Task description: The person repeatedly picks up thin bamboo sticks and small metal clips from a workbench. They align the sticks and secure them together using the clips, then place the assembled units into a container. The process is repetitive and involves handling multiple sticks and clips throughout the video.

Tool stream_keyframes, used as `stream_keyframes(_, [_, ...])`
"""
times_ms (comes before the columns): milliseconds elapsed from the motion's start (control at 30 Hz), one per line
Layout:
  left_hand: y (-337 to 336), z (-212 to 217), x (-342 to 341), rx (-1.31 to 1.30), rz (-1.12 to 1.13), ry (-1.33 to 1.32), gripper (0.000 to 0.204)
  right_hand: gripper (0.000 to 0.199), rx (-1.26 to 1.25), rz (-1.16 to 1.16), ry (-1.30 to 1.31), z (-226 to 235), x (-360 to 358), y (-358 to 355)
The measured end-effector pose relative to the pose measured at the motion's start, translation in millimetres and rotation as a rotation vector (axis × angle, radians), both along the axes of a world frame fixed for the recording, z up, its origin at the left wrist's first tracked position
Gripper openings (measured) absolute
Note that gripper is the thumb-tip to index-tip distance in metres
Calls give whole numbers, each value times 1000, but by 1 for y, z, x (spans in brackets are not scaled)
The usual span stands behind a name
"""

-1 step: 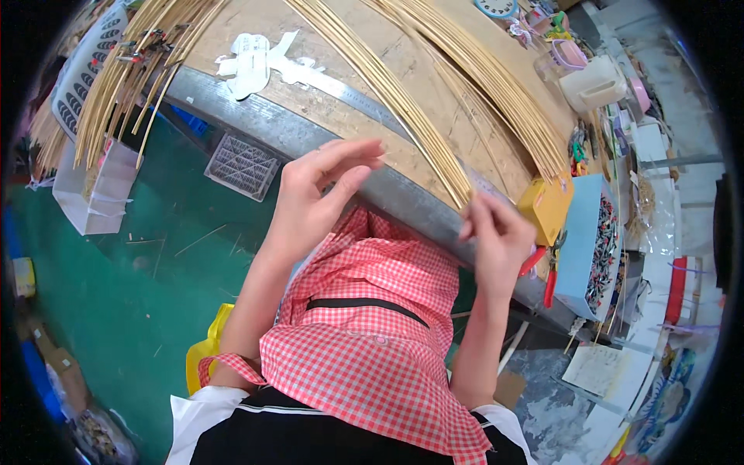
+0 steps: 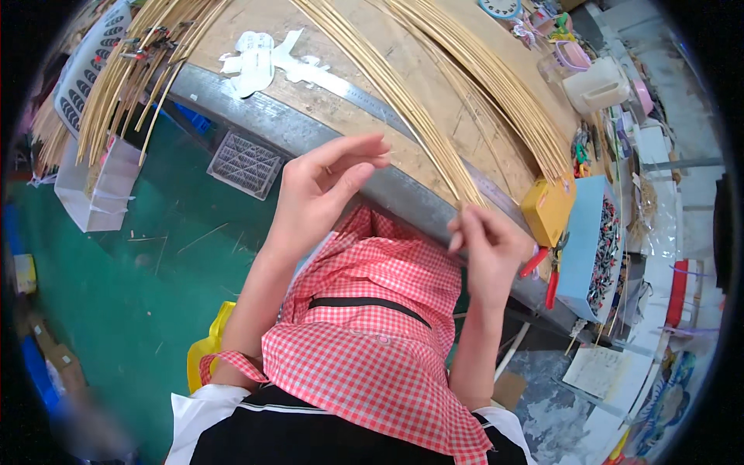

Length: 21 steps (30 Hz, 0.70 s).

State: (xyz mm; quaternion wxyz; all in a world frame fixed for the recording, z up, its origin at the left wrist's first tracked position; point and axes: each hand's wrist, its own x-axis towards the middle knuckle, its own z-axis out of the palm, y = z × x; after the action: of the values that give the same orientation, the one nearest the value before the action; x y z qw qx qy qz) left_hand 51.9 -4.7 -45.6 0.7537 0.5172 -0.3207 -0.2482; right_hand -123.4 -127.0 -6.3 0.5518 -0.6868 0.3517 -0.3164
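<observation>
My left hand point(image 2: 322, 182) hovers over the table's near edge, fingers bent together and thumb apart; nothing shows in it. My right hand point(image 2: 494, 246) is at the near ends of a narrow bundle of thin bamboo sticks point(image 2: 395, 101) lying on the table. Its thumb and fingers are curled together in a pinch, and whatever is between them is hidden. A second, thicker bundle of bamboo sticks point(image 2: 488, 74) lies farther right. Left of the narrow bundle are a metal ruler point(image 2: 353, 94) and a white paper cutout point(image 2: 254, 66).
Right of my right hand stand a yellow block-like object point(image 2: 549, 209), red-handled pliers point(image 2: 553, 279) and a blue box point(image 2: 583, 248) of small dark pieces. More sticks point(image 2: 116, 93) overhang the table at left. A grey metal edge point(image 2: 256, 108) borders the wooden tabletop point(image 2: 341, 46).
My right hand has come slightly toward me and left, away from the stick ends. My left hand keeps nearly the same place. The whole view has shifted slightly.
</observation>
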Motion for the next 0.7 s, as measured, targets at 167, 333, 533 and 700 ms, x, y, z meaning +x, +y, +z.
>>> stream_keyframes(167, [10,6,13,-58,1,197,25,13,254,266,-33,-13,-1,46])
stream_keyframes(333, [17,11,18,-28,88,202,20,15,344,332,-98,-16,2,53])
stream_keyframes(533, [15,4,20,15,71,168,20,16,323,173,-51,-15,3,57])
stream_keyframes(700, [12,1,18,26,32,190,21,14,-607,85,86,-20,-1,44])
